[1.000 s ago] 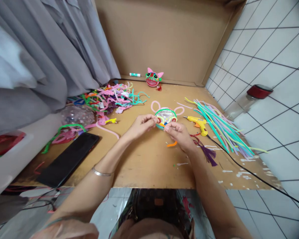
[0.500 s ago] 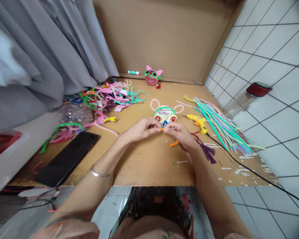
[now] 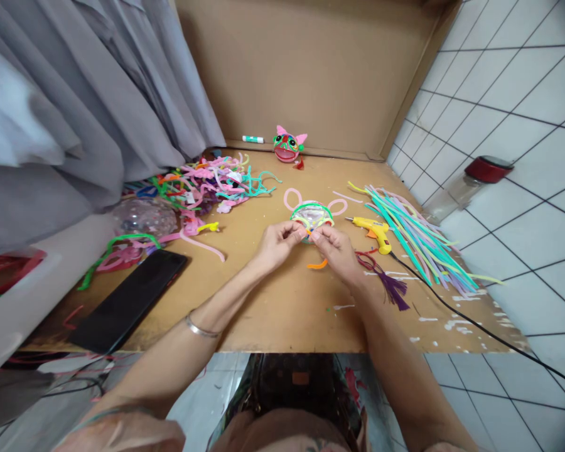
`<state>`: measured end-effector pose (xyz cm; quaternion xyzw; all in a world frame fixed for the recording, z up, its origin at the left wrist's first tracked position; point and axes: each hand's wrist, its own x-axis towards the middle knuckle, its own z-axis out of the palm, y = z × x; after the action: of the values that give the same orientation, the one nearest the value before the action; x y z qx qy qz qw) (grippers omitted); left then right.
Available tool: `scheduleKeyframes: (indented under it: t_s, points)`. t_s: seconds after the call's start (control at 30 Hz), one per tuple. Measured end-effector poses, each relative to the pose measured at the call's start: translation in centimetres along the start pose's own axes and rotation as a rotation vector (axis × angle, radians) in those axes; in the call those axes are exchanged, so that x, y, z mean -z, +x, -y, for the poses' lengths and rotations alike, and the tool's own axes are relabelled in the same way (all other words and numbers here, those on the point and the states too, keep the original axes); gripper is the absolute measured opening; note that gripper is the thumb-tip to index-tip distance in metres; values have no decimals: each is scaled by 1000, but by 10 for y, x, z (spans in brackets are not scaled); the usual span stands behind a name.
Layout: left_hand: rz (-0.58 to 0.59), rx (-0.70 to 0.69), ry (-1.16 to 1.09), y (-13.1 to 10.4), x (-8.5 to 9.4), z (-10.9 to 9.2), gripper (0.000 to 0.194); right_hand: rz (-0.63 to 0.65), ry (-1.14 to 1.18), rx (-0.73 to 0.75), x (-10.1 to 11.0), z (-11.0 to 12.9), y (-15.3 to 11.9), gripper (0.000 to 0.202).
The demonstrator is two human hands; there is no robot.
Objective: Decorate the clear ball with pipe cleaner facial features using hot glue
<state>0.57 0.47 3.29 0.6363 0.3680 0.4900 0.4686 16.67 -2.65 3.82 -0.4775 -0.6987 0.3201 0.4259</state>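
A short orange pipe cleaner is pinched at its two ends between my left hand and my right hand. Both hands are closed, held over the lower part of an animal face made of pipe cleaners. The face has a green arched top, a clear middle, red and yellow eyes and pink looped ears; my fingers hide its lower half. Another orange pipe cleaner piece lies on the table just below my right hand.
A yellow glue gun with a black cord lies right of my hands, near a purple tassel and loose pipe cleaners. On the left are a tangled pipe cleaner heap and a black phone. A finished-looking animal head stands behind.
Both hands have moved slightly up, away from me, bringing the orange pipe cleaner over the face's lower part. The loose orange piece below shows more fully.
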Motion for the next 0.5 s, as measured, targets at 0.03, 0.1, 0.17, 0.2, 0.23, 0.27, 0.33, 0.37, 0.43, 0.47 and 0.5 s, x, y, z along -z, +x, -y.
scheduleKeyframes:
  t_s: [0.03, 0.1, 0.17, 0.2, 0.23, 0.27, 0.33, 0.37, 0.43, 0.47, 0.5]
  points:
    - [-48, 27, -85, -1, -3, 1, 30, -54, -141, 40, -6, 1, -1, 30]
    - [-125, 78, -226, -3, -10, 2, 34, -113, -453, 81, -17, 3, -4, 31]
    - [-170, 136, -329, -6, -16, 1, 35, -123, -658, 93, -24, 6, -6, 33]
    - [-187, 166, -371, -7, -19, 0, 35, -123, -706, 93, -25, 7, -7, 34]
    - [-197, 194, -408, -8, -20, -2, 35, -122, -720, 93, -25, 7, -7, 35]
    - [-195, 219, -437, -8, -21, -3, 36, -122, -704, 92, -23, 8, -7, 35]
    - [-144, 260, -461, -7, -18, -4, 37, -122, -600, 88, -17, 8, -6, 34]
    - [-95, 272, -445, -6, -14, -5, 37, -113, -520, 88, -12, 8, -5, 32]
    - [16, 268, -365, -1, -4, -4, 39, -59, -337, 91, -4, 8, -3, 29]
    - [62, 252, -310, 1, 2, -4, 41, -23, -250, 88, 1, 8, -2, 27]
    - [95, 231, -263, 3, 7, -4, 43, 15, -174, 81, 4, 8, 0, 25]
